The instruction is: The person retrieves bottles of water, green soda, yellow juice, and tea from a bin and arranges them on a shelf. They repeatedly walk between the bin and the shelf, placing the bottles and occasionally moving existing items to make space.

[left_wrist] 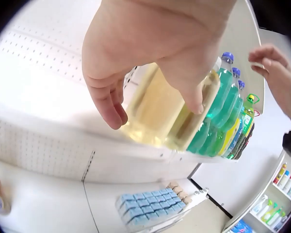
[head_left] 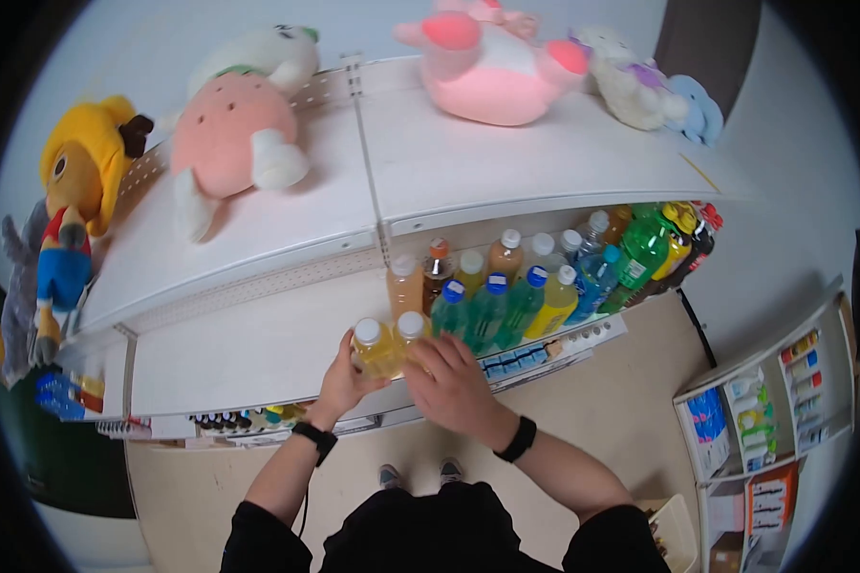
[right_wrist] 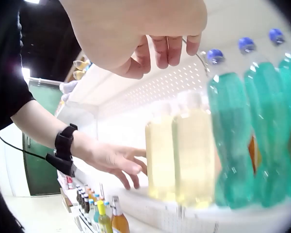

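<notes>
Two clear bottles of pale yellow liquid with white caps, a left bottle [head_left: 376,357] and a right bottle [head_left: 411,329], stand upright side by side at the shelf's front edge. My left hand [head_left: 340,384] holds the left one from its outer side; in the left wrist view the thumb [left_wrist: 191,97] lies across the front and the fingers bend round the far side. With nothing in it, my right hand [head_left: 457,390] hovers in front of the right bottle, its fingers loosely bent. Green-filled bottles [right_wrist: 228,126] with blue caps stand just right of the pair.
More drink bottles [head_left: 640,250] fill the shelf's right end. Plush toys [head_left: 229,134] sit on the top shelf [head_left: 382,162] above. Lower down are blue packs [left_wrist: 150,206] and small bottles [right_wrist: 106,218]. A side rack [head_left: 769,401] with cleaning products stands at the right.
</notes>
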